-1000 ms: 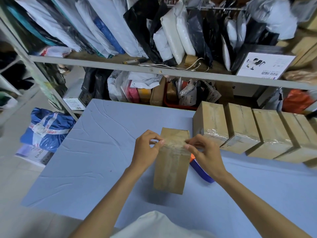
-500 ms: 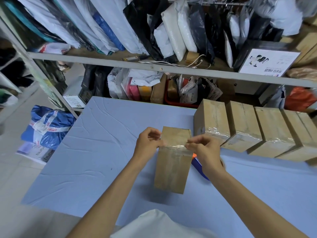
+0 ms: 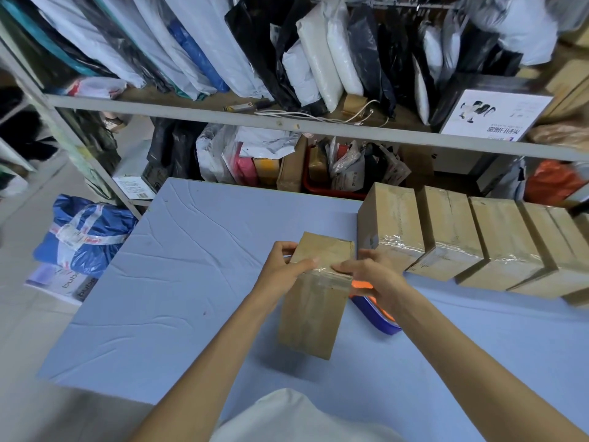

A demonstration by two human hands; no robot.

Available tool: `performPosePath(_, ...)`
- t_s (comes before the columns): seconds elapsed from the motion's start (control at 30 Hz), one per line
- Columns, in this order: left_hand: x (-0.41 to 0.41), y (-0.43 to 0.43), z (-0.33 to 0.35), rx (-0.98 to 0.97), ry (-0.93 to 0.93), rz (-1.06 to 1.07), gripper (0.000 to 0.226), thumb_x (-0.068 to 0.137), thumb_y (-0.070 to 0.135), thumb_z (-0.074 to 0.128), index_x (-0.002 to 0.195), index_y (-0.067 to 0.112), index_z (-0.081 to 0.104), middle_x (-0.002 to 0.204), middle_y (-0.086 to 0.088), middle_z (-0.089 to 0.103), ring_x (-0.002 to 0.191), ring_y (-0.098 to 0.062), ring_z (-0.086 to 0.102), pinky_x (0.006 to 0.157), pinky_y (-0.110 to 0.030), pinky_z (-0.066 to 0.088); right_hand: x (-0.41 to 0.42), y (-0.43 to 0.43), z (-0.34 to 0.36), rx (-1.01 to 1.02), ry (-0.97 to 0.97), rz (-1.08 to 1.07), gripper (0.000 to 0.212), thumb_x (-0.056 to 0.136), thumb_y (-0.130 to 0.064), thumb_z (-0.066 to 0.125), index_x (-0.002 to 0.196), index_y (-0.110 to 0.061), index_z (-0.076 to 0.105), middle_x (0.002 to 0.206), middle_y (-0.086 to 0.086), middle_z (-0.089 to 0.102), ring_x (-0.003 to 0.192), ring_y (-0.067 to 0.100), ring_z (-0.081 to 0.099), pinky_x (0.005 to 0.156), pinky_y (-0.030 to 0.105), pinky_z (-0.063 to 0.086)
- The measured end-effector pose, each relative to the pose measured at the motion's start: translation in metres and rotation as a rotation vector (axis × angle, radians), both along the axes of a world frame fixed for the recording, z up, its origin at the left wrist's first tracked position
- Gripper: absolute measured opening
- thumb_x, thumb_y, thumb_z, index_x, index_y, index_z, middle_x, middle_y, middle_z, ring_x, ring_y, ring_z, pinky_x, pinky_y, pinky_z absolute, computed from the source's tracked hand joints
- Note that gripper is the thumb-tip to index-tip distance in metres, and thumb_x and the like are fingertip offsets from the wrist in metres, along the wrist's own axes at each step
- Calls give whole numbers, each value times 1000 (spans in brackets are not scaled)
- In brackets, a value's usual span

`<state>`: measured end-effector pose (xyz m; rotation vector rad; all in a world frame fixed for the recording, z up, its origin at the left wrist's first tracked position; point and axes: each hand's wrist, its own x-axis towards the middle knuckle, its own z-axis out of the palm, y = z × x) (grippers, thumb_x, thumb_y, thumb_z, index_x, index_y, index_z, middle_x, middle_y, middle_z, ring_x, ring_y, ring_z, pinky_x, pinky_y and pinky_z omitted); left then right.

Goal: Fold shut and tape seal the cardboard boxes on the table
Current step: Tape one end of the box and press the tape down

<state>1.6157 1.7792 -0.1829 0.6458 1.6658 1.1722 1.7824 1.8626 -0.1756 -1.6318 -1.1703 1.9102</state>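
The cardboard box (image 3: 314, 314) I'm working on stands on end in the middle of the bench (image 3: 178, 282), its taped end up, directly in front of me. A strip of clear tape (image 3: 328, 277) runs across the near top edge and folds down onto the front face. That corner is where a seal tends to lift, which I take to be why both hands are there.

My left hand (image 3: 283, 266) grips the box's upper left corner, the thumb lying over the top and the fingers curled round the far side. I judge that it is bracing the tall, narrow box so it doesn't tip under pressure. My right hand (image 3: 373, 275) grips nothing: its fingers are fairly straight and press along the tape at the right of that edge, smoothing it onto the cardboard.

The blue tape dispenser (image 3: 376, 314) lies on the bench just behind and to the right of the box, partly hidden by my right hand but near enough for another strip. The sealed boxes (image 3: 446, 237) sit side by side along the far right of the bench, well apart from the work area, with glossy tape showing on their near ends.

I'd call this box nearly sealed — the tape only needs rubbing down.
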Motion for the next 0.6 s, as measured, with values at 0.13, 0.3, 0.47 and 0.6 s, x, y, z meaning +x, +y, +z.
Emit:
performPosePath(0.13,3,6,1,1,-8,-23,43,79,14,75,117,17,53,108,7,58,102,-13,61,81,-23,50,-1,-6,-1,52,-19,36,97,59,-22,91,139,-12,39,114,8,66,94,26,70,71,46,61)
performPosePath(0.3,-1,12,2,-16,-34,-14,33,78,7,72,108,15,60,108,2,61,98,-15,61,81,-28,48,-5,-2,7,46,-37,118,121,58,-16,90,152,-19,13,127,18,56,95,36,68,71,48,60)
performPosePath(0.47,-7,9,-4,-14,-7,-26,24,81,9,68,103,20,67,108,5,66,106,-17,62,98,-36,48,-6,-8,15,189,-223,252,108,52,-33,92,139,-16,32,120,4,50,95,21,60,63,34,58)
performPosePath(0.6,-10,4,-4,57,43,-87,18,94,18,57,106,25,69,111,9,68,107,-7,61,98,-25,46,-1,-6,5,206,-173,107,84,53,-16,94,117,-7,40,104,12,57,87,26,64,74,53,57)
